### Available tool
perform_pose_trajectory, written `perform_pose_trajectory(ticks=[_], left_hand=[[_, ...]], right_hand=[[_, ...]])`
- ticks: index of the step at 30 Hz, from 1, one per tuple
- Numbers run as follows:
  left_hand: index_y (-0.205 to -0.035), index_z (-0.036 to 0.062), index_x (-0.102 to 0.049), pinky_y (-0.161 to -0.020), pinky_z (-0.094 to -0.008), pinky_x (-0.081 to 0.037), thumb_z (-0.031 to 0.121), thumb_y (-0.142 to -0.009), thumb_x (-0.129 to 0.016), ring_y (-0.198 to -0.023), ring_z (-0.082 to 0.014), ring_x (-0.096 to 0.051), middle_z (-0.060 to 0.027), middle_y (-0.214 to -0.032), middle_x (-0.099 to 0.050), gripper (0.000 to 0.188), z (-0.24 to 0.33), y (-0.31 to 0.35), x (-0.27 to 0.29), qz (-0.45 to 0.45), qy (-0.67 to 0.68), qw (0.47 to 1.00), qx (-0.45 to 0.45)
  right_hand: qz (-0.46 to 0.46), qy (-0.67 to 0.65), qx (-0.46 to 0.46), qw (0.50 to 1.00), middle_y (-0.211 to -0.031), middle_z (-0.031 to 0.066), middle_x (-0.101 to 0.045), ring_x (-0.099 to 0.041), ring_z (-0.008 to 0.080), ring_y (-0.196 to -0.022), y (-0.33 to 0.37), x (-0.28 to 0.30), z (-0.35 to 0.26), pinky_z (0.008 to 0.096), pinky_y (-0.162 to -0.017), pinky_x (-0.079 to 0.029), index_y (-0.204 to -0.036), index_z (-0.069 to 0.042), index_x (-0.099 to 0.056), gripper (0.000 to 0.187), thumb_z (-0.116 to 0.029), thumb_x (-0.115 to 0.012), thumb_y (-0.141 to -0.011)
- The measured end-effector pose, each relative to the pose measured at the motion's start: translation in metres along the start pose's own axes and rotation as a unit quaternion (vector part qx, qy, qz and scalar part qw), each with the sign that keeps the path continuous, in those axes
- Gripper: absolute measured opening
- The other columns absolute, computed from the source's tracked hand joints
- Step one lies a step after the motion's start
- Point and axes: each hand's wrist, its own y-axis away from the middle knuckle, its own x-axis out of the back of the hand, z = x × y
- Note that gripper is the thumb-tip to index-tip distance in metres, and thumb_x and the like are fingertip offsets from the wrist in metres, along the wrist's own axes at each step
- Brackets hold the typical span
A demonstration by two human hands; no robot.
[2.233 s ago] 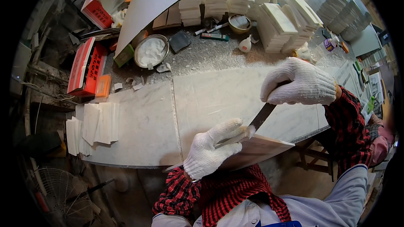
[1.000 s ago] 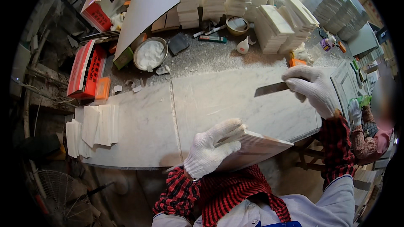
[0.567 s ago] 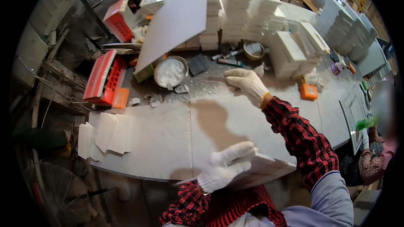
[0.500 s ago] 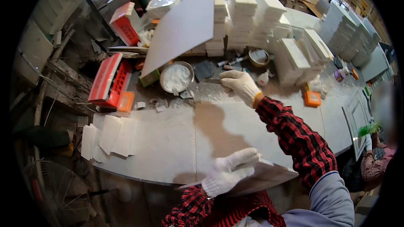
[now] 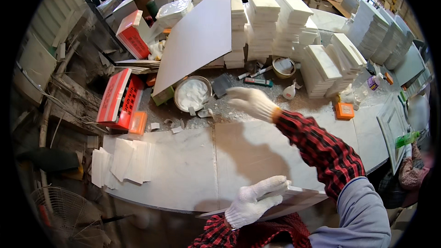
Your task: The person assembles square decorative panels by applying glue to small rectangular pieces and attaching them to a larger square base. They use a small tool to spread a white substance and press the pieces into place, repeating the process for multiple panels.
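Observation:
My left hand (image 5: pixel 255 203), in a white knitted glove, is at the table's near edge. Its thumb and fingers grip a pale stone slab (image 5: pixel 305 196) with lines along its edge, tilted against my body. My right hand (image 5: pixel 251 104), gloved too, reaches over the far part of the table, fingers pointing left and smeared by motion. Whether it holds anything cannot be made out. Left of it are a dark flat square (image 5: pixel 222 85) and a metal bowl (image 5: pixel 207 82) of white paste (image 5: pixel 192 94). A teal box (image 5: pixel 258 81) lies beyond it.
Thin white pieces (image 5: pixel 131 158) lie at the table's left. A large white panel (image 5: pixel 197 36) leans at the back, beside tall stacks of white tiles (image 5: pixel 262 27). Red boxes (image 5: pixel 120 98) stand left, an orange box (image 5: pixel 344 110) right. A co-worker's sleeve (image 5: pixel 411 170) shows at the far right.
My right hand has moved left and slightly nearer, and a thin grey thing seen at its fingertips before no longer shows there. My left hand stays at the slab.

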Motion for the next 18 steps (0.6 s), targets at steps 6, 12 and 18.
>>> perform_pose_trajectory(ticks=[6,12,18], left_hand=[[-0.132,-0.0006,-0.053,-0.104,-0.0355,-0.049,-0.012,-0.086,-0.065,-0.118,-0.0216,-0.06,-0.0165,-0.128,-0.063,0.049,0.005,0.001,-0.001,0.008,-0.033,0.999,-0.013],[-0.131,0.0001,-0.054,-0.104,-0.0365,-0.049,-0.014,-0.083,-0.067,-0.118,-0.0217,-0.06,-0.0163,-0.127,-0.064,0.051,0.002,0.004,-0.001,0.024,-0.017,1.0,0.01],[-0.131,-0.0008,-0.053,-0.104,-0.0367,-0.048,-0.016,-0.081,-0.068,-0.119,-0.0232,-0.06,-0.0188,-0.126,-0.063,0.054,0.001,-0.003,-0.003,0.024,-0.002,1.0,0.005]], right_hand=[[0.348,-0.111,-0.206,0.908,-0.099,0.0097,-0.071,-0.066,0.0143,-0.084,0.111,0.057,0.094,0.0281,-0.075,-0.053,-0.112,0.003,-0.066,0.035,-0.021,-0.069,-0.086],[0.351,0.143,-0.211,0.901,-0.108,0.0181,-0.07,-0.067,0.031,-0.1,0.081,0.068,0.142,0.0384,-0.086,-0.051,-0.121,-0.004,-0.063,0.057,-0.04,-0.073,-0.078],[0.322,0.05,-0.136,0.935,-0.101,0.0125,-0.07,-0.066,0.023,-0.093,0.093,0.076,0.139,0.0344,-0.081,-0.051,-0.115,-0.004,-0.065,0.04,-0.031,-0.067,-0.086]])
